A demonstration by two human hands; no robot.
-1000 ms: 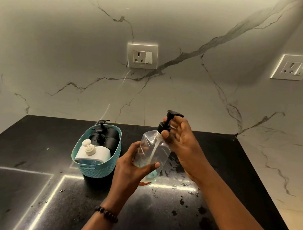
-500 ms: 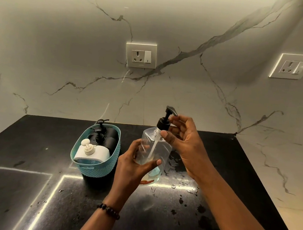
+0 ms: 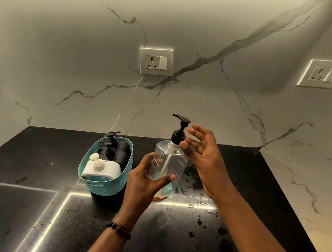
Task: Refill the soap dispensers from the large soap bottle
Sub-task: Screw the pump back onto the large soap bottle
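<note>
A clear soap bottle [image 3: 170,162] with a black pump [image 3: 181,120] is held tilted just above the black counter [image 3: 38,175], with a little liquid at its bottom. My left hand [image 3: 142,183] grips its lower body. My right hand [image 3: 204,154] is beside the pump collar with the fingers spread loose and only the thumb tip at the collar. To the left, a teal basket [image 3: 104,186] holds a white dispenser [image 3: 106,169] and two black pump dispensers [image 3: 119,150].
Water drops and wet patches [image 3: 200,206] lie on the counter under and right of the bottle. The marble wall behind carries one socket [image 3: 156,61] at the middle and another socket [image 3: 322,74] on the right wall. The counter ends at the right.
The pump head has turned, and its nozzle now points left instead of right. My right hand's fingers have come off the pump collar and spread. The left hand still holds the bottle.
</note>
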